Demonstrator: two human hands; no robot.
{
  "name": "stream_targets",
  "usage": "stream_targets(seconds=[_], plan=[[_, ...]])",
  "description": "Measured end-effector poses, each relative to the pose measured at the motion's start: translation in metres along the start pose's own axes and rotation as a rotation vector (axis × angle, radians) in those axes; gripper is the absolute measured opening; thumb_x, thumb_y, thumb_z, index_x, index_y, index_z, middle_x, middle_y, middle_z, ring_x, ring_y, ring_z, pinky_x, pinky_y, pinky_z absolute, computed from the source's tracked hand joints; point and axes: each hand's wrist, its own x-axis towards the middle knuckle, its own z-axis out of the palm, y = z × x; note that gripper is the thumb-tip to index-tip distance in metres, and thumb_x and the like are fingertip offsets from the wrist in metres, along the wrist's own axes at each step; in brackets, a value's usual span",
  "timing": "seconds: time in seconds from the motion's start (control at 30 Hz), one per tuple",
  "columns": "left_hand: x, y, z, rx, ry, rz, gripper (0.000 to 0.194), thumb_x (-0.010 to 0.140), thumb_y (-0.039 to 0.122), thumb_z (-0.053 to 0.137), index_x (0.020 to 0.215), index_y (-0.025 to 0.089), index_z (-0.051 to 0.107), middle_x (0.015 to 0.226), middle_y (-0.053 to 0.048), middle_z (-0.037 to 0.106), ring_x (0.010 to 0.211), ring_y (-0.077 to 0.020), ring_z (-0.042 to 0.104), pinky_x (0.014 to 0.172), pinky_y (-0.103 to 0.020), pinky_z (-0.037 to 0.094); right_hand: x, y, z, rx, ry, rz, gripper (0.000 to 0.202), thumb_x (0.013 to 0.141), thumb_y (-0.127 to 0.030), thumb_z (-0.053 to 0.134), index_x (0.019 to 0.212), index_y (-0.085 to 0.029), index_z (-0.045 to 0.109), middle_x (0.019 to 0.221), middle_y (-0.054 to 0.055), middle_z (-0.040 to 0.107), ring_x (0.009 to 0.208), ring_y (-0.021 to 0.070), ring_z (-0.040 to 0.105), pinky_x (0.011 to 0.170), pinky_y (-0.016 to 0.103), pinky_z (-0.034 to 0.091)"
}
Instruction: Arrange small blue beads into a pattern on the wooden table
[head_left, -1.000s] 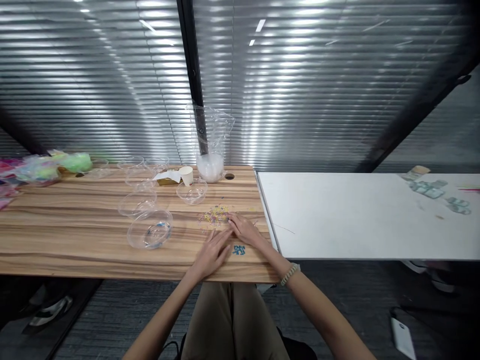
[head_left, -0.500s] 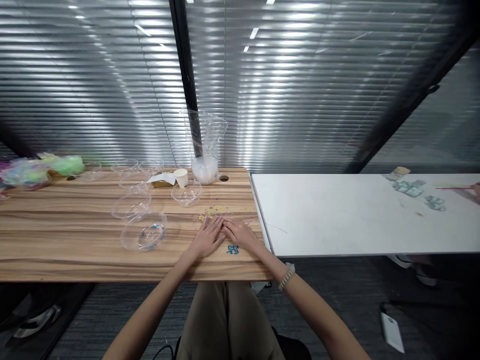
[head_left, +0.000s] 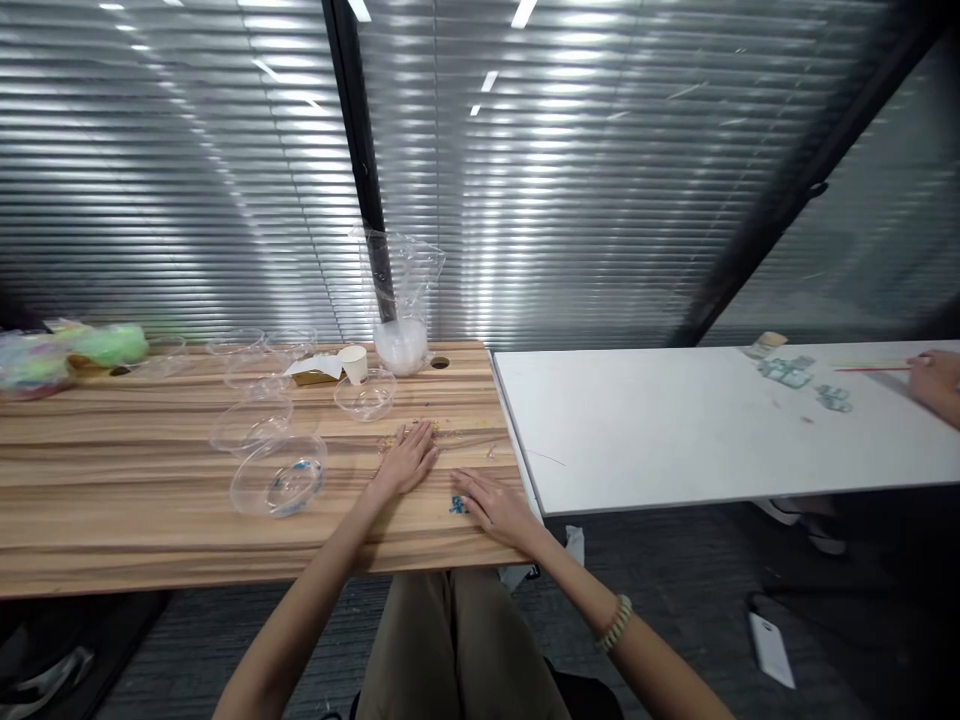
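Left hand [head_left: 409, 462] flat, fingers together, now covering the multicoloured bead pile [head_left: 439, 432] near the wooden table [head_left: 112, 470]'s right edge. Right hand [head_left: 491, 505] drawn back toward the front edge, fingers loosely spread over blue beads [head_left: 455, 505].

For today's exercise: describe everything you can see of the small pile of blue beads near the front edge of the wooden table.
The blue beads form a small, tight cluster of tiny bright-blue pieces, too small to tell shape or material. They lie flat on the wooden table, close to its front edge. The right hand rests palm down right beside them, its fingers partly covering the cluster. The left hand lies farther back, apart from them.
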Motion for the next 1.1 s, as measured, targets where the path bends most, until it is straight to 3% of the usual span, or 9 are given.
stream_targets(seconds=[0.13,0.33,0.5,0.7,0.93,1.1], plan=[[0.012,-0.005,0.008,-0.011,0.018,0.025,0.059,0.101,0.046,0.020,0.145,0.011,0.034,0.150,-0.015,0.035,0.142,-0.0242,0.028,0.117,-0.049,0.017,0.006,0.000,0.000,-0.022,0.018,0.031,0.038,0.100,-0.025,0.036,0.134,-0.015,0.048,0.137,0.012,0.051,0.132,0.0198,0.043,0.111,0.040,0.037],[0.013,-0.014,0.019,-0.016,0.059,0.061,0.057,0.099,0.048,0.022,0.147,0.017,0.033,0.148,-0.011,0.039,0.141,-0.0255,0.028,0.117,-0.052,0.013,0.011,0.000,0.001,-0.063,0.018,-0.006,0.034,0.099,-0.024,0.039,0.129,-0.013,0.052,0.132,0.011,0.056,0.131,0.0182,0.044,0.112,0.035,0.036],[0.021,-0.018,0.020,0.000,0.068,0.090,0.064,0.098,0.050,0.020,0.147,0.011,0.030,0.151,-0.015,0.032,0.142,-0.0285,0.026,0.116,-0.054,0.014,0.013,0.000,0.004,-0.114,0.021,0.001,0.033,0.100,-0.024,0.040,0.127,-0.012,0.053,0.131,0.011,0.057,0.131,0.0187,0.044,0.112,0.034,0.036],[0.029,-0.016,0.017,-0.002,0.037,0.107,0.062,0.098,0.050,0.021,0.144,0.012,0.038,0.147,-0.016,0.040,0.139,-0.0278,0.032,0.116,-0.052,0.012,0.011,-0.001,0.005,-0.125,0.035,0.021,0.031,0.100,-0.025,0.039,0.126,-0.015,0.053,0.130,0.009,0.057,0.130,0.0171,0.045,0.110,0.033,0.037],[0.000,-0.008,0.007,-0.039,0.003,0.147,0.056,0.100,0.047,0.019,0.144,0.018,0.038,0.147,-0.010,0.041,0.139,-0.0219,0.033,0.118,-0.048,0.008,0.006,-0.001,0.005,-0.106,0.039,0.020,0.033,0.100,-0.025,0.039,0.128,-0.016,0.052,0.132,0.011,0.055,0.129,0.0187,0.047,0.110,0.037,0.038],[-0.026,-0.010,0.000,-0.024,0.032,0.103,0.055,0.102,0.046,0.017,0.144,0.017,0.037,0.149,-0.011,0.037,0.141,-0.0214,0.030,0.118,-0.049,0.009,0.005,0.000,0.006,-0.099,0.026,0.005,0.034,0.100,-0.025,0.036,0.127,-0.016,0.054,0.133,0.011,0.055,0.129,0.0212,0.047,0.109,0.040,0.039]])
